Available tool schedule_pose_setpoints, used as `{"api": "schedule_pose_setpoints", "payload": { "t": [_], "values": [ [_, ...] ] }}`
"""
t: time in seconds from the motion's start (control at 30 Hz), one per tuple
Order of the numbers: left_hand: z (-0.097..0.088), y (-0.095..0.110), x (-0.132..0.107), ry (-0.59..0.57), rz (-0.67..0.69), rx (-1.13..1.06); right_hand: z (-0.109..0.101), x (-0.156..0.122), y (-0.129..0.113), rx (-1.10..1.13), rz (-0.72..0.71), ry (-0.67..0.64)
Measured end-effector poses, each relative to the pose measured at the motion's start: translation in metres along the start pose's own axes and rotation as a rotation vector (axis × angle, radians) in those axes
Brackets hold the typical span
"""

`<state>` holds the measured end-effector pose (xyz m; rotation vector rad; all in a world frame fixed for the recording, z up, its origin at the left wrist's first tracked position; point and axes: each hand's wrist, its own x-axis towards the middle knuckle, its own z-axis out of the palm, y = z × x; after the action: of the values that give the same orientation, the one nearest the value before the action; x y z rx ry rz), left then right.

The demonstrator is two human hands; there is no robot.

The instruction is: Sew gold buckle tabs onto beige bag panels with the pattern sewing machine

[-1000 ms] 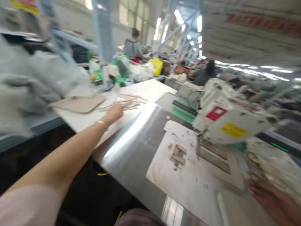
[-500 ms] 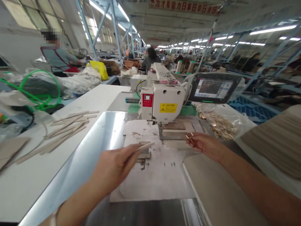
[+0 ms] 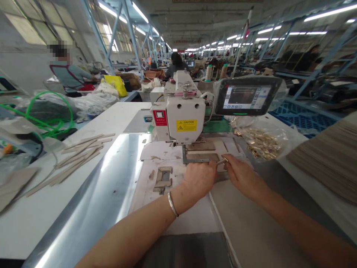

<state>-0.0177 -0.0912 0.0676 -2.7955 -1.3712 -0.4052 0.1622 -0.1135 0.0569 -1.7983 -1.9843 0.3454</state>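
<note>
My left hand point(image 3: 198, 180) is closed on a narrow beige strip point(image 3: 221, 162), most of which its fingers cover. The strip's end meets a small gold metal buckle point(image 3: 225, 159), pinched between the fingertips of my right hand point(image 3: 240, 173). I cannot make out whether the strip passes through the buckle. Both hands are just in front of the metal clamp frame point(image 3: 195, 160) of a sewing machine point(image 3: 185, 117). Beneath them lies a white template sheet point(image 3: 205, 217) with cut-outs. A wide beige panel point(image 3: 251, 219) lies under my right forearm.
Loose beige strips point(image 3: 80, 156) lie on the white table at left. A plastic bag of gold metal pieces point(image 3: 263, 143) sits at right, near stacked brown panels point(image 3: 326, 160). A control screen point(image 3: 247, 96) stands beside the machine. Other people work farther back.
My left hand has moved right with the strip, bringing its end to the buckle in my right hand. The right hand has stayed near the same spot. The camera view has shifted slightly.
</note>
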Motion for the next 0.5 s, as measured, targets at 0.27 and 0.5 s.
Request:
{"api": "schedule_pose_setpoints", "payload": {
  "t": [0.27,0.5],
  "values": [
    [0.04,0.001,0.029,0.168,0.117,-0.109,-0.002,0.027,0.031,0.386,0.074,-0.306],
    [0.068,-0.023,0.022,0.107,0.09,-0.017,-0.014,0.093,0.06,0.559,0.441,-0.513]
  ]
}}
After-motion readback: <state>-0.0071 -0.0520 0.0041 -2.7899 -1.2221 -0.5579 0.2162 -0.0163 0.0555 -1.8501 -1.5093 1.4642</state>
